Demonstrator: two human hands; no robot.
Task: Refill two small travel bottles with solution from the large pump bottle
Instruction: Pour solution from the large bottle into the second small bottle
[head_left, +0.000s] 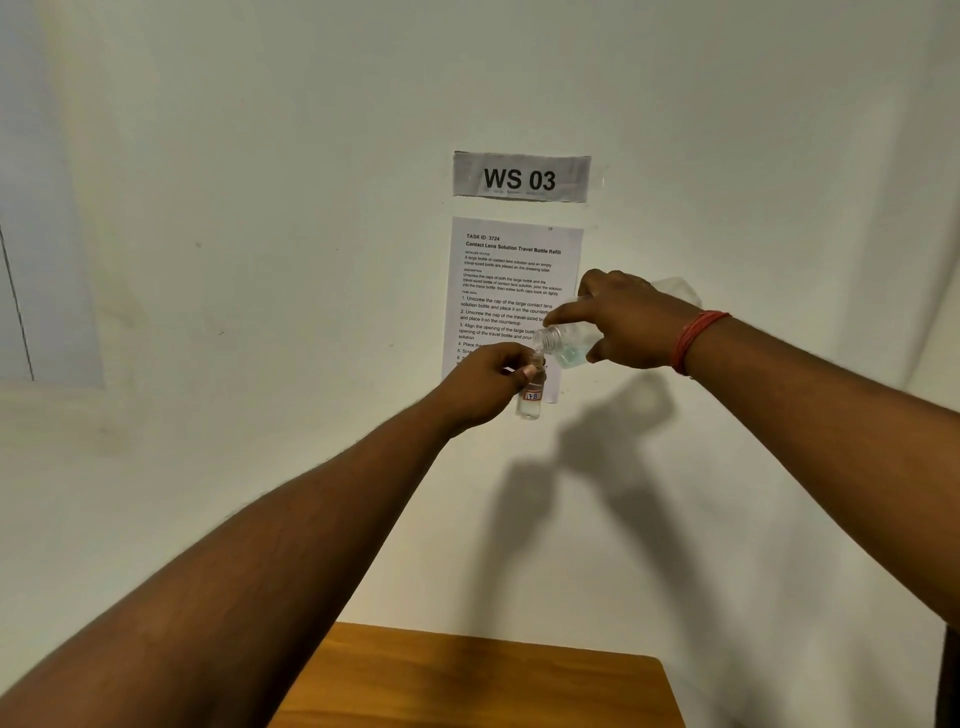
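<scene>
While tilted mouth-to-mouth, large bottle (569, 345) over travel bottle (531, 397).

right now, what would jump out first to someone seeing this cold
Two outstretched arms meet mid-frame against the wall: the right hand tips a large clear bottle so its open neck points down-left at the mouth of a small travel bottle, held upright in the left hand. Behind them a "WS 03" sign sits above a printed instruction sheet, and a wooden table corner shows at the bottom edge.
</scene>
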